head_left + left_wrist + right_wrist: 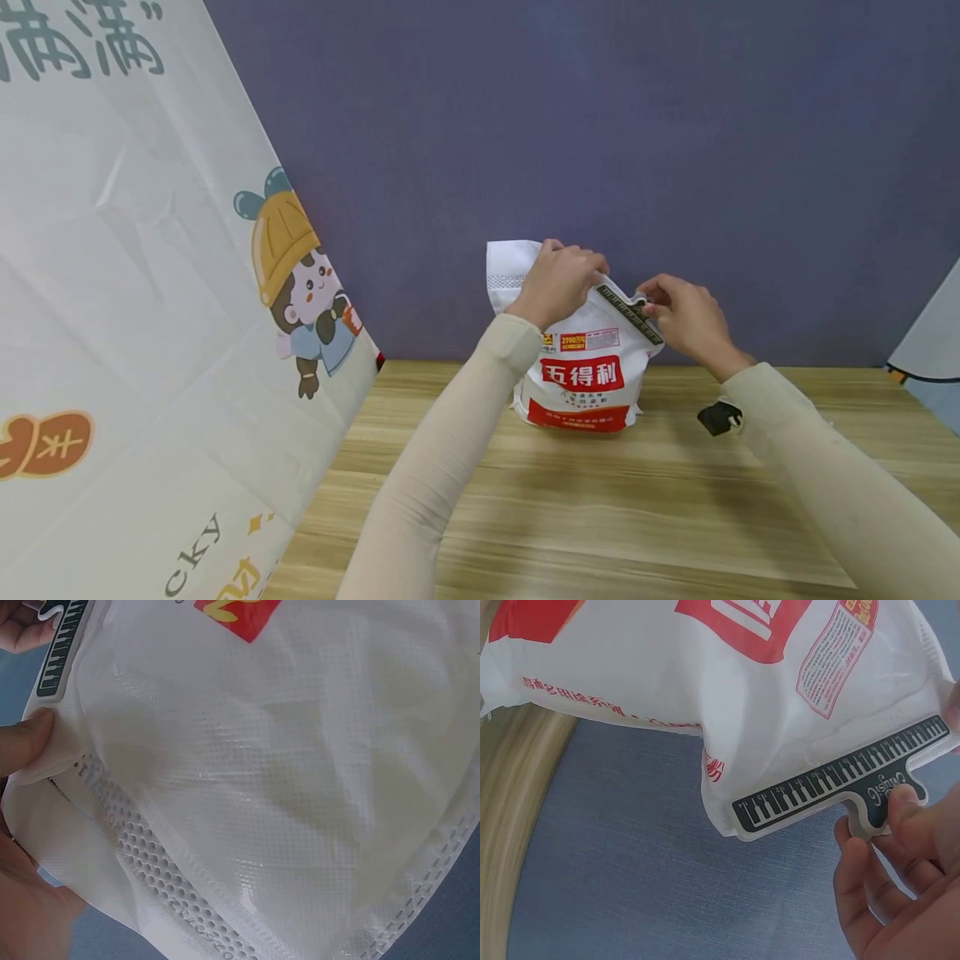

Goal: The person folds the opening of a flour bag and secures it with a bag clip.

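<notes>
A white flour bag [581,398] with red print stands upright on the table, its top folded over at the right. Across that folded edge lies a black-and-white bag clip [840,778] patterned like piano keys. My right hand [686,315] pinches the clip's handle between thumb and fingers, seen closely in the right wrist view. With my left hand [562,279] I grip the bag's top edge beside the clip's upper end; in the left wrist view the thumb [26,742] presses on the fold and the other fingers are mostly hidden behind it. The bag's top left corner sticks up unfolded.
The wood-grain table [600,508] runs back to a dark blue-grey wall panel [600,125]. On the left rises a white sheet [135,292] with cartoon prints. A black cable [922,377] shows at the far right, by a pale panel.
</notes>
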